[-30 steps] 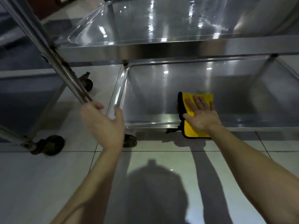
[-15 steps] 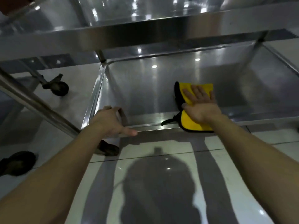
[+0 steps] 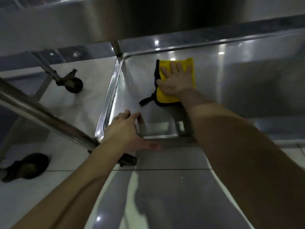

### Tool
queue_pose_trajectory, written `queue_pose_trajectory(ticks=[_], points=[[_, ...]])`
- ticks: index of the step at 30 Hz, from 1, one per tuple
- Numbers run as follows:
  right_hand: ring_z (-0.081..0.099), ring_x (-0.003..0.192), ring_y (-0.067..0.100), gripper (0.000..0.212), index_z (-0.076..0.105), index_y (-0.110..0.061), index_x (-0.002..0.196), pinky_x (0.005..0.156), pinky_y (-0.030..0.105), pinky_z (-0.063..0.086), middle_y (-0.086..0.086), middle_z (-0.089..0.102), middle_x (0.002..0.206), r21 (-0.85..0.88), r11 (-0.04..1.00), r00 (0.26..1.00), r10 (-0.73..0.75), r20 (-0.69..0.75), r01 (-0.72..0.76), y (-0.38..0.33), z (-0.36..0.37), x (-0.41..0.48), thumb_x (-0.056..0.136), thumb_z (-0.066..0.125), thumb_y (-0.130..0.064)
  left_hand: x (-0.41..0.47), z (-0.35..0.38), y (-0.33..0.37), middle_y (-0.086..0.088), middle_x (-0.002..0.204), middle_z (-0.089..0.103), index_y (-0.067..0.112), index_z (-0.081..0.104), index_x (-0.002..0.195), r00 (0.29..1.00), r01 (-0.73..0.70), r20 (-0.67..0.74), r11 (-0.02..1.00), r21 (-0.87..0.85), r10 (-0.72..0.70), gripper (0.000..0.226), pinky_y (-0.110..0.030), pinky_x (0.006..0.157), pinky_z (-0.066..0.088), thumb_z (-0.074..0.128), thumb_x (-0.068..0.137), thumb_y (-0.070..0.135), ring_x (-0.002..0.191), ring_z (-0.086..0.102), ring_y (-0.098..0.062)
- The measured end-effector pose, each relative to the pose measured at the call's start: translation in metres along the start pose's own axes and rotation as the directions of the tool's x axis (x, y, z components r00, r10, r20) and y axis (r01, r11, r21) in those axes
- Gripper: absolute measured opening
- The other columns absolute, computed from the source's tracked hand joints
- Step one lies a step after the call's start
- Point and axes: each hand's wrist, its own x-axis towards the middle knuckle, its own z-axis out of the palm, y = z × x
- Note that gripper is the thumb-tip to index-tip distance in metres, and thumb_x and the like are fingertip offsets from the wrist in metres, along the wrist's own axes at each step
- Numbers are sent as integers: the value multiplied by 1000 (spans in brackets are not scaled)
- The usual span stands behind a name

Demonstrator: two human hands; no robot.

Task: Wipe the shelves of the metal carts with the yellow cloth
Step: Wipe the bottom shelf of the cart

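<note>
Two bare hands show — the left hand [image 3: 125, 131] and the right hand [image 3: 176, 81] — each on a bare forearm; the left forearm [image 3: 79, 179] and the right forearm [image 3: 239, 138] are uncovered as far as the view reaches

- Your right hand [image 3: 177, 80] covers much of the cloth [image 3: 165, 96].
- Your left hand [image 3: 125, 131] hides the near corner of the shelf [image 3: 109, 96].
- The wheel [image 3: 26, 166] at lower left is blurred and cut by the edge.
</note>
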Motion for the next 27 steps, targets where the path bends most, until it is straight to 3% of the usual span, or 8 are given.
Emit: queue_pose_trajectory(ticks=[2, 5, 7, 11, 17, 20, 24, 27], points=[[-3, 165, 29, 85, 12, -42, 169, 125, 68, -9, 4, 0, 180, 21, 993, 993, -115, -1, 115, -36, 8, -22, 91, 19, -76, -4, -1, 0, 0, 181, 15, 35, 17, 173, 1000, 10, -15, 1000, -13, -10, 162, -48, 131, 31, 72, 38, 106, 166, 19, -28], [-5, 165, 26, 84, 14, -41, 169, 127, 63, -8, 1, -1, 180, 68, 979, 981, -194, -20, 195, -52, 18, -74, 91, 18, -71, -5, -1, -1, -3, 174, 31, 30, 32, 168, 999, 13, -32, 1000, -8, -13, 164, -47, 126, 38, 59, 28, 110, 159, 32, -31], [-8, 165, 23, 82, 11, -42, 169, 128, 59, -9, -2, -3, 180, 57, 975, 977, -212, -27, 214, -46, 22, -107, 93, 17, -69, -5, -1, -1, -2, 169, 37, 29, 46, 158, 999, 24, -25, 1000, -11, -24, 152, -46, 124, 40, 65, 30, 109, 158, 34, -29], [-6, 165, 16, 78, 12, -46, 168, 131, 54, -7, -10, -3, 179, 73, 967, 970, -241, -22, 242, 2, 19, -155, 94, 24, -66, -8, -5, 1, 0, 174, 34, 32, 29, 169, 999, 51, 1, 998, -43, -51, 162, -46, 129, 34, 73, 31, 104, 165, 22, -22], [-6, 164, 12, 76, 3, -51, 167, 132, 52, -3, -13, -7, 178, 43, 999, 999, 30, 13, -30, 168, 5, -195, 95, 20, -67, -16, -7, 6, -6, 150, 57, 29, 56, 144, 1000, 28, 12, 999, -34, -27, 136, -54, 118, 46, 70, 34, 108, 144, 49, -30], [-5, 165, 15, 82, 6, -47, 169, 131, 54, -2, -9, -5, 179, 32, 978, 979, 204, -2, -204, 202, 3, -202, 90, 14, -70, -21, -5, 9, -3, 163, 46, 33, 39, 162, 1000, 20, -1, 1000, -21, -21, 150, -54, 123, 42, 64, 36, 110, 151, 42, -33], [-8, 165, 23, 76, 2, -41, 170, 128, 63, -5, 0, -9, 179, 19, 962, 962, 272, 21, -273, 134, 13, -188, 102, 19, -69, -19, -3, 9, -1, 179, 22, 36, 21, 171, 999, 34, -10, 999, -8, -34, 164, -55, 130, 32, 55, 29, 112, 164, 23, -32], [-10, 165, 24, 76, 4, -40, 170, 127, 65, -9, 1, -8, 179, 28, 999, 999, 36, 5, -36, 35, 21, -179, 101, 23, -67, -18, -5, 7, 0, 181, 15, 37, 19, 172, 999, 48, -5, 999, -23, -48, 154, -54, 131, 28, 74, 44, 103, 166, 17, -30]])
